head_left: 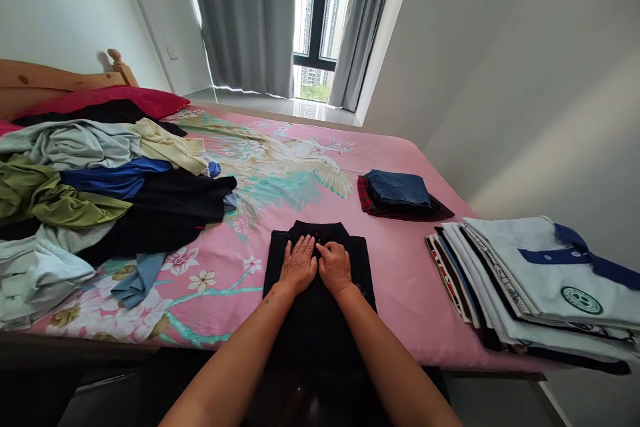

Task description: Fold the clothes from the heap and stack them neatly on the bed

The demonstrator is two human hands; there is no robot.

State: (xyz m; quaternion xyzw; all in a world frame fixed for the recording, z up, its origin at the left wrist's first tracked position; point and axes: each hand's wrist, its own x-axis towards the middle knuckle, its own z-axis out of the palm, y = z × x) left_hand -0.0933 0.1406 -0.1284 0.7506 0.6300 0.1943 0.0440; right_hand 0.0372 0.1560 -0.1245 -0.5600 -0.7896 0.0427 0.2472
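A black collared shirt (315, 327) lies folded into a rectangle on the bed right in front of me, its collar facing away. My left hand (299, 267) rests flat on the shirt just below the collar, fingers stretched out. Close beside it, my right hand (335, 267) has its fingers bent in at the front opening under the collar, appearing to pinch the cloth there. What lies under its fingertips is hidden.
Loose unfolded clothes (100, 193) are heaped on the left of the pink flowered bedsheet (395, 280). Folded jeans (397, 188) top a small pile at the back right. A tall stack of folded shirts (540, 293) stands at the right edge. Behind are curtains (245, 20) and a window.
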